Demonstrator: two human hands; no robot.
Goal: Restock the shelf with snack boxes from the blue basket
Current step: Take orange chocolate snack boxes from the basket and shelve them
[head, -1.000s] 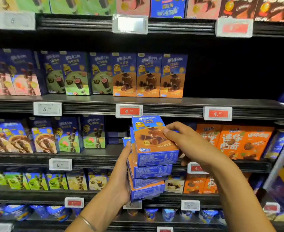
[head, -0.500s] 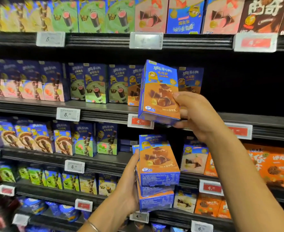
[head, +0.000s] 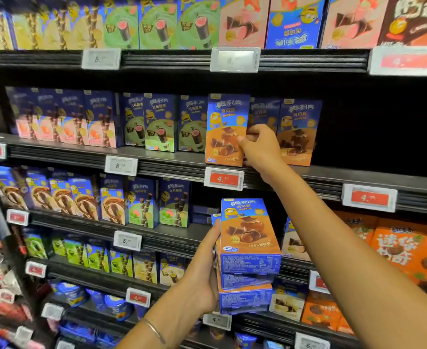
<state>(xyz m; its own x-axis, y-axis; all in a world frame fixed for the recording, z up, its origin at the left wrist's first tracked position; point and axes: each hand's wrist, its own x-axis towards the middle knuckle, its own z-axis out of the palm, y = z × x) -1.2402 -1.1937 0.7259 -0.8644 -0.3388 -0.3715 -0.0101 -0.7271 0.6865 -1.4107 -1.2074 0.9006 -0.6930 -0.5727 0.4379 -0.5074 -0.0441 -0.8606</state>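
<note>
The right hand (head: 260, 147) pinched one blue-and-orange cardboard snack box (head: 226, 129), upright at frame centre on the black metal shelf (head: 169, 157) above a red "4.50" tag (head: 223, 179). Lower centre, the left hand (head: 202, 278) gripped at least three stacked matching boxes (head: 247, 260).

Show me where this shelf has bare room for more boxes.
Bare shelf runs right of the last orange box, dark and unfilled. Left of the box held by the right hand, green boxes stand packed side by side. The left hand holds a stack.
</note>
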